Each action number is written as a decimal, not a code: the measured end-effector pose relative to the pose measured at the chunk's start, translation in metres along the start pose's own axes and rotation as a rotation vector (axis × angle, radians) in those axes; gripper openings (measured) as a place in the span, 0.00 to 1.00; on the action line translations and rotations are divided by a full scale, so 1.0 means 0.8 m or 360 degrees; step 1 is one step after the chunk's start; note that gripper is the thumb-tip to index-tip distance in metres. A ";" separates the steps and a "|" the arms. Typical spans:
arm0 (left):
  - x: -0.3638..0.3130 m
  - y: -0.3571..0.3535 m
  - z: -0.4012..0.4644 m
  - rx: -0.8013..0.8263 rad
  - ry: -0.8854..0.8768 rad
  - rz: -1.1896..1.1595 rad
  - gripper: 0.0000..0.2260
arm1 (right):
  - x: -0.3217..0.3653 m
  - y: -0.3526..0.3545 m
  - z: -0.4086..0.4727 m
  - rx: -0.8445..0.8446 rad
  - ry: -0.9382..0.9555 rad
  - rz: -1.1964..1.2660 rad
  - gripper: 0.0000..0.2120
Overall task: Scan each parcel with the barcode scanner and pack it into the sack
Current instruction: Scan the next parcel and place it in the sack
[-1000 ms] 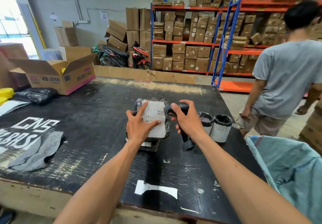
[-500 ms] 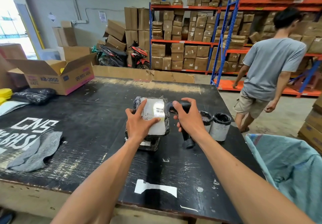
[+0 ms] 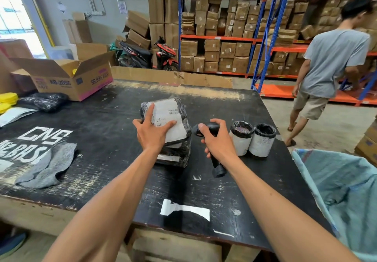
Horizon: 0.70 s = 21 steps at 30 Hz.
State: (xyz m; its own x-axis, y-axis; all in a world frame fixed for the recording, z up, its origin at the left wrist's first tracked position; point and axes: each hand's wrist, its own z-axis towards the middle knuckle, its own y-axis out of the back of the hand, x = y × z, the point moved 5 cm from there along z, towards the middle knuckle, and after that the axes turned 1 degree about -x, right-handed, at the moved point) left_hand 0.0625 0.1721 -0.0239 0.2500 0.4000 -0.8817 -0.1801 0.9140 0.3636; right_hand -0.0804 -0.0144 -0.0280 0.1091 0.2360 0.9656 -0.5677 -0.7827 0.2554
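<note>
A black plastic-wrapped parcel (image 3: 179,117) with a white label on top lies on a small stack of similar parcels at the middle of the black table (image 3: 102,123). My left hand (image 3: 152,132) rests flat on its label, fingers spread, holding it tilted. My right hand (image 3: 217,139) grips the black barcode scanner (image 3: 217,168) by its handle, just right of the parcel, its head pointing left. Two cylindrical parcels (image 3: 253,139) with white labels stand right of the scanner. The light blue sack (image 3: 342,190) hangs open at the table's right edge.
An open cardboard box (image 3: 67,76), black and yellow parcels (image 3: 42,100) and a grey cloth (image 3: 49,166) lie on the table's left side. A person in a grey shirt (image 3: 330,64) walks by the orange shelves at the right. A motorbike stands behind the table.
My right hand has pulled the scanner back and lower, away from the label. The parcel's label now faces up more. The person at the right walked farther away.
</note>
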 end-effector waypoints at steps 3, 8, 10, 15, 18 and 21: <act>0.010 0.014 0.004 -0.0048 0.0073 -0.0051 0.42 | -0.050 -0.018 -0.014 0.0008 -0.0154 -0.0150 0.25; 0.029 0.030 -0.008 -0.0071 0.0120 -0.0138 0.42 | -0.126 -0.056 -0.040 0.0105 -0.0404 -0.0312 0.26; 0.034 0.034 -0.014 -0.0057 0.0124 -0.0151 0.43 | -0.139 -0.067 -0.043 0.0105 -0.0417 -0.0431 0.27; 0.042 0.032 -0.024 -0.0029 0.0133 -0.0169 0.43 | -0.167 -0.084 -0.036 0.0171 -0.0426 -0.0707 0.38; 0.037 0.024 -0.027 0.0007 0.0112 -0.0166 0.43 | -0.154 -0.077 -0.045 0.0197 -0.0432 -0.0888 0.35; 0.028 0.013 -0.031 0.0051 0.0085 -0.0170 0.43 | -0.139 -0.062 -0.046 0.0211 -0.0408 -0.1071 0.36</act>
State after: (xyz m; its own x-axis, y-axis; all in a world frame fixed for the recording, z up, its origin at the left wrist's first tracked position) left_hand 0.0423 0.1892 -0.0474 0.2147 0.2966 -0.9305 -0.1245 0.9533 0.2752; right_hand -0.0941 0.0191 -0.1499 0.5962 0.5607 0.5746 -0.2089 -0.5827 0.7854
